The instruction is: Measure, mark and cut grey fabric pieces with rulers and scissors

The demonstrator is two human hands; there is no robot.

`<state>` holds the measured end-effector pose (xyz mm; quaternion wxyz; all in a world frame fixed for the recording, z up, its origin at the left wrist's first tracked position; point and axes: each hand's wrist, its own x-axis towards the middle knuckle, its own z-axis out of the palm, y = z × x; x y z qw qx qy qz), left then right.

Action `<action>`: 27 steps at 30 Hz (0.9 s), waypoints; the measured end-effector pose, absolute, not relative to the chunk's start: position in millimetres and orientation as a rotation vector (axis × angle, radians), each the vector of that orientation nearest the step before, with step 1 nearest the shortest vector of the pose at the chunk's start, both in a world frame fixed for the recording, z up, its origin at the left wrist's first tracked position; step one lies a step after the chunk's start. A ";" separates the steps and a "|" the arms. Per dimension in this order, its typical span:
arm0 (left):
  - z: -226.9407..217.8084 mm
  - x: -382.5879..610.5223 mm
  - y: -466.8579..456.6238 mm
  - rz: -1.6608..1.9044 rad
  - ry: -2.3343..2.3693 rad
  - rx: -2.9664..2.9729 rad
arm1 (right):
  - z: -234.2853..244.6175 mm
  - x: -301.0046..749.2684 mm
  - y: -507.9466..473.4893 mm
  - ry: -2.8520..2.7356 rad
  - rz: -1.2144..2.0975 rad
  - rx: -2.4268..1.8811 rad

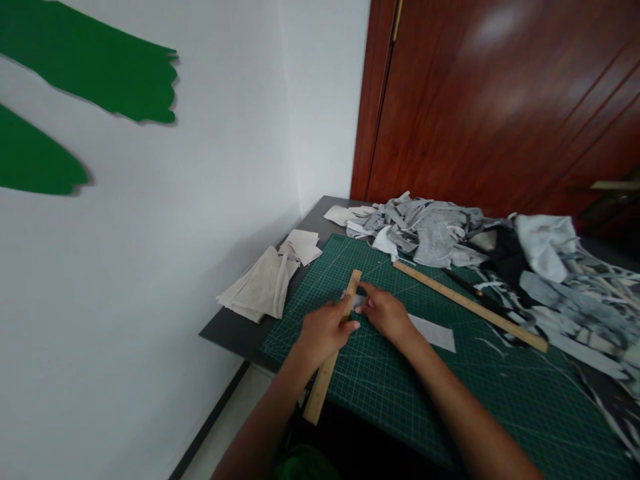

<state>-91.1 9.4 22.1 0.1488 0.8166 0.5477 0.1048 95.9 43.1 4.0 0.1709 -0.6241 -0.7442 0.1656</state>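
Two bare hands work over the near left part of the surface in our head view. We see the left hand lying on top of one wooden ruler, its grip loosely open, the thumb spread to the right of the fingers and the fingers resting on the wood. That ruler slants from near left to far right across a green cutting mat, and its near end reaches past the mat's near edge. Just right of the ruler's far end, the right hand has its thumb and forefinger apart at a small pale piece of cloth; we cannot tell whether its grip pinches the cloth. A pale cloth strip shows right of the right wrist; the hand hides whether the two are joined. Farther right, a second wooden ruler lies at a slant near a slim dark tool. On the left we have folded cream cloth, with smaller pieces touching its far end. Grey and white scraps are heaped along the far and right sides, before a reddish-brown door.
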 end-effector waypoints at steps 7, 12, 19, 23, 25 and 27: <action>2.0 -82.3 32.2 0.753 1.604 2.350 | 11.9 90.4 39.3 -2.095 0.433 -1.797; -9.1 -79.0 45.0 0.967 1.368 2.405 | 10.6 87.8 39.3 -2.094 0.383 -1.821; -1.5 -64.1 79.7 0.743 1.108 2.563 | 9.9 86.9 38.6 -2.092 0.363 -1.815; 2.9 -59.4 98.3 0.696 1.052 2.582 | 12.1 86.9 39.4 -2.065 0.387 -1.837; 3.0 -60.5 102.3 0.698 1.028 2.569 | 12.5 86.9 39.6 -2.064 0.389 -1.822; 1.9 -62.1 103.9 0.685 1.013 2.559 | 12.3 87.1 39.8 -2.068 0.384 -1.813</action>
